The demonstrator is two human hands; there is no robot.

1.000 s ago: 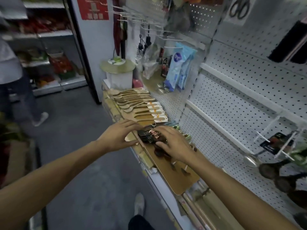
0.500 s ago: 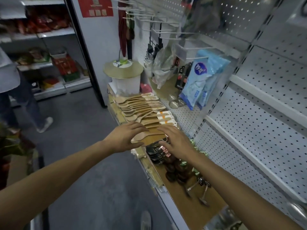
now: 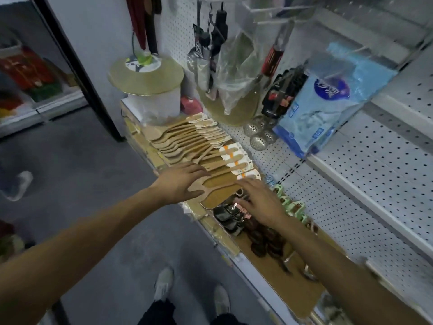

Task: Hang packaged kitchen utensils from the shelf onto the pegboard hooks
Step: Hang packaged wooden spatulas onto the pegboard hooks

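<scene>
A: What do we count here?
B: We count 2 hands (image 3: 181,181), 2 shoes (image 3: 164,283), 3 perforated metal balls (image 3: 260,139), 2 blue packets (image 3: 328,109), 1 white tub (image 3: 154,104).

Matt wooden spoons (image 3: 187,141), perforated metal pegboard (image 3: 375,174)

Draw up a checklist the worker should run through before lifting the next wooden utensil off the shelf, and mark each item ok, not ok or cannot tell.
1. Left hand on the wooden spatula: ok, fingers rest flat on it.
2. Right hand on stock: ok, fingertips touch the spatula's near edge and the dark packaged utensils.
3. Firm grip on one utensil: not ok, neither hand curls round anything.
4. Hang tags present on the row of wooden spoons: ok, white cards show at the handle ends.
5. Free pegboard hook overhead: cannot tell, blurred.
</scene>
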